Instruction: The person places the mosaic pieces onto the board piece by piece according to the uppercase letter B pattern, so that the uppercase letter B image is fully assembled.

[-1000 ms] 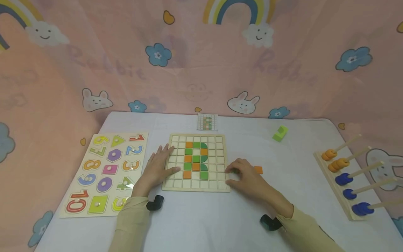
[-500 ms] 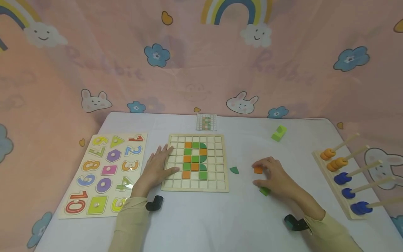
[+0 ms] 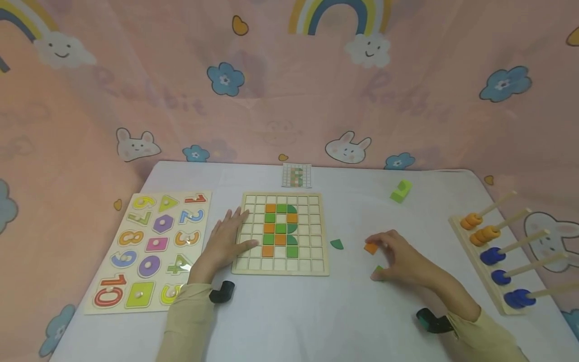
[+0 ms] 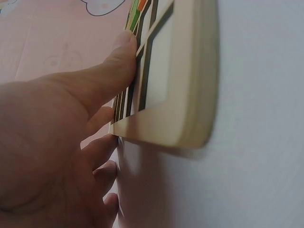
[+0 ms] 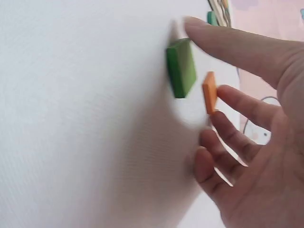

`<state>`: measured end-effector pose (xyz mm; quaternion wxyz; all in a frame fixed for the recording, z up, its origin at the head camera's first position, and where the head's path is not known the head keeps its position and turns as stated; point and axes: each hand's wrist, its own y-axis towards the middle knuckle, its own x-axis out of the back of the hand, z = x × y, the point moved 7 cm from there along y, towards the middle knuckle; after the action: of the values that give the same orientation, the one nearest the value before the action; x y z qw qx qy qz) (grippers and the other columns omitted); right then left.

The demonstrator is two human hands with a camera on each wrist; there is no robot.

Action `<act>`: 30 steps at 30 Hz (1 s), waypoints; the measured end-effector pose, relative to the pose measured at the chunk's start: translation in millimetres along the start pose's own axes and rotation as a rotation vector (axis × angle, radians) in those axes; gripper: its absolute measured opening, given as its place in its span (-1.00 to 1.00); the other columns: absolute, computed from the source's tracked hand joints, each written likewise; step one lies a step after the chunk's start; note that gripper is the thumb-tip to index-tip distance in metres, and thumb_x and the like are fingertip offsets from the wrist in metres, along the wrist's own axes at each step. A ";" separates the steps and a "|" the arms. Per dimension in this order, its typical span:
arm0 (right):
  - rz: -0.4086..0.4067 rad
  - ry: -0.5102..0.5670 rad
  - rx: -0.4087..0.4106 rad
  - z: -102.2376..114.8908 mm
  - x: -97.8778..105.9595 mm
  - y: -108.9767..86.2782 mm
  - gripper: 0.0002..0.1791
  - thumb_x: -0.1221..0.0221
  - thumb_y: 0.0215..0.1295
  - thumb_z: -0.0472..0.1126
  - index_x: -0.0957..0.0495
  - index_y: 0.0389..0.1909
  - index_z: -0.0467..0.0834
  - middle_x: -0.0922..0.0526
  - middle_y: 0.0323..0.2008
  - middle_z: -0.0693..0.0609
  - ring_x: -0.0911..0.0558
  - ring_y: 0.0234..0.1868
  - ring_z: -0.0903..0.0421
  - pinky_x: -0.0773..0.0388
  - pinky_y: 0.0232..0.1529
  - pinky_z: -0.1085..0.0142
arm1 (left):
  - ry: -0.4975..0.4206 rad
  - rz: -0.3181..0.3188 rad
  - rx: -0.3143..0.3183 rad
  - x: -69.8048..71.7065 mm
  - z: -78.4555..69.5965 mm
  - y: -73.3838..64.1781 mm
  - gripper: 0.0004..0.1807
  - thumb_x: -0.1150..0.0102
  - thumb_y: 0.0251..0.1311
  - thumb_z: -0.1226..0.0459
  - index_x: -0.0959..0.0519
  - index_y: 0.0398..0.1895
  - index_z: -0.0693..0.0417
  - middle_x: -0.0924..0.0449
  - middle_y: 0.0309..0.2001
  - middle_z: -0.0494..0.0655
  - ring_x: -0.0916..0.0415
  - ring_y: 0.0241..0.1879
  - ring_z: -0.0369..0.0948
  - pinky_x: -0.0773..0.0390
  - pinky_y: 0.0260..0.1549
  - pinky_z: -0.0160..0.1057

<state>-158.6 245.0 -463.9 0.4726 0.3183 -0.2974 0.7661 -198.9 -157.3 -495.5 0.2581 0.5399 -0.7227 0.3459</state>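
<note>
A wooden grid board lies mid-table, with orange and green tiles set in its squares. My left hand rests at its left side, thumb on the grid; in the left wrist view the thumb presses the top while the other fingers lie by the edge. To the right of the board, my right hand is spread low over the cloth. Its fingertips touch a square orange tile, and the thumb is beside a green tile. A rounded green piece lies between board and hand.
Left of the board is a number-and-shape puzzle. A small pattern card lies behind the board. Light-green blocks sit at back right, and a pegged bead counter stands at the right edge.
My right hand has left the board's right edge and moved right to the loose tiles, leaving the rounded green piece on the cloth. The orange tile has turned slightly. My left hand stays put.
</note>
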 end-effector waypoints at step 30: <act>-0.176 0.127 0.138 46.6 -21.0 21.1 -0.61 -0.53 0.09 -0.41 -0.61 -0.09 -0.19 -0.73 -0.21 0.06 -0.70 -0.19 0.13 -0.79 -0.08 0.30 | 0.000 -0.005 -0.002 1.3 -1.2 -1.6 0.01 -0.41 0.34 0.03 -0.08 0.73 0.00 0.15 0.76 0.05 0.38 0.76 0.06 0.39 0.74 0.15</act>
<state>-160.9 190.6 -454.3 0.5329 0.3256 -0.1842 0.7590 -197.7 -157.3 -493.4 0.2596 0.5413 -0.7218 0.3443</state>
